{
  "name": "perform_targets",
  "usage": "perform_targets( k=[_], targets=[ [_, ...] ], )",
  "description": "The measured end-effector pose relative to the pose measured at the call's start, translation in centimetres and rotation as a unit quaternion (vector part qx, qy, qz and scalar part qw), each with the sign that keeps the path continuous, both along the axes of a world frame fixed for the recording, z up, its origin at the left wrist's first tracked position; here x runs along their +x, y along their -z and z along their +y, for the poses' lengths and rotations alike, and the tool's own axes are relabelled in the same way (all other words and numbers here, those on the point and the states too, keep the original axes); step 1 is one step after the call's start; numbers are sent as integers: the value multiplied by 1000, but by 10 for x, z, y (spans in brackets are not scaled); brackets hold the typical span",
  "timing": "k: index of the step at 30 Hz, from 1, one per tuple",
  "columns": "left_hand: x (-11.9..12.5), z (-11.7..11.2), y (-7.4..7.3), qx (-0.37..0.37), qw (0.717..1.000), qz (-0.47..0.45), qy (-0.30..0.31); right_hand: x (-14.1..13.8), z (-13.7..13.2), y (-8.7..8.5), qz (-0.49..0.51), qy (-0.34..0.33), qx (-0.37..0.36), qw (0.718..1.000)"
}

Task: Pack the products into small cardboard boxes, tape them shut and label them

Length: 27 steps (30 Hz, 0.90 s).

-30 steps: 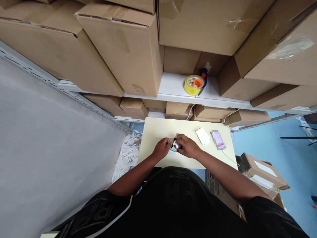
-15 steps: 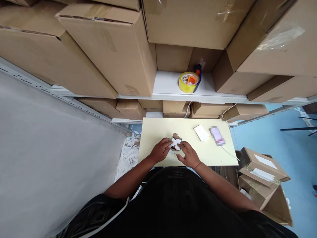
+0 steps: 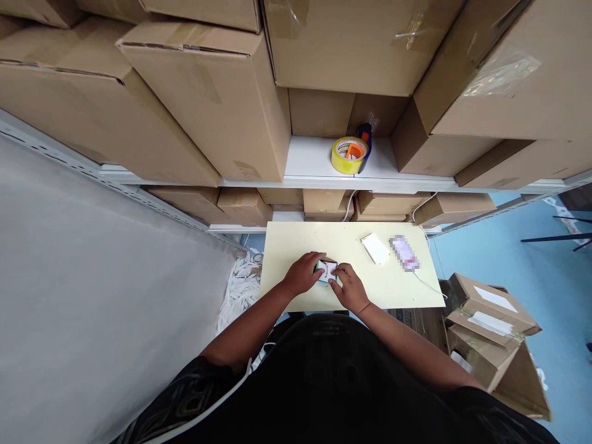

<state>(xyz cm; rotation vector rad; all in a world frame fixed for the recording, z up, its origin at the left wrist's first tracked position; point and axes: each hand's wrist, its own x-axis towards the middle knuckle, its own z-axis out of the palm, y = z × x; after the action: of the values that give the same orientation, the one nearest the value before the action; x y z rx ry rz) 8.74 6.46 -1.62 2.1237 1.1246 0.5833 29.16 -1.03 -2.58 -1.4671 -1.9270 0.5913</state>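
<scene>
A small box with white and green faces rests on the pale yellow table. My left hand wraps its fingers round the box's left side and top. From the right, my right hand presses its fingers against the same box. Both hands hide most of it. A white card and a blurred pink item with a thin cable lie on the table to the right.
Large cardboard boxes fill the shelves behind the table. A yellow tape roll in a dispenser stands on the white shelf. An open carton sits on the blue floor at right. White paper strips lie left of the table.
The brown flaps that stood open on the small box have been folded down. My hands have closed in over the box. The camera has shifted slightly.
</scene>
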Motion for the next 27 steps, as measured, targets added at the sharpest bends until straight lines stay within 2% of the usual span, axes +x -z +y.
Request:
perform_targets(
  k=[3, 6, 9, 11, 13, 15, 18, 21, 27],
  targets=[
    [-6, -8, 4, 44, 998, 26, 32, 4, -4, 4, 52, 33, -26, 998],
    [-11, -24, 12, 34, 999, -5, 30, 13, -9, 16, 126, 33, -92, 987],
    [-12, -41, 27, -60, 995, -82, -13, 20, -14, 38, 146, 38, -219, 964],
    [-10, -50, 42, -149, 980, -120, -60, 18, -14, 54, 128, 38, -294, 946],
    [-6, -54, 58, -219, 963, -130, -90, 10, -9, 68, 117, 41, -323, 938],
    [-5, -53, 71, -250, 954, -132, -102, -2, -1, 79, 114, 52, -313, 941],
    [-12, -43, 81, -245, 949, -155, -125, -24, 19, 87, 95, 61, -284, 952],
    [-32, -23, 82, -243, 939, -188, -154, -50, 48, 90, 75, 42, -269, 959],
    [-87, 41, 84, -220, 929, -219, -201, -117, 125, 84, 61, 11, -274, 960]
  ],
)
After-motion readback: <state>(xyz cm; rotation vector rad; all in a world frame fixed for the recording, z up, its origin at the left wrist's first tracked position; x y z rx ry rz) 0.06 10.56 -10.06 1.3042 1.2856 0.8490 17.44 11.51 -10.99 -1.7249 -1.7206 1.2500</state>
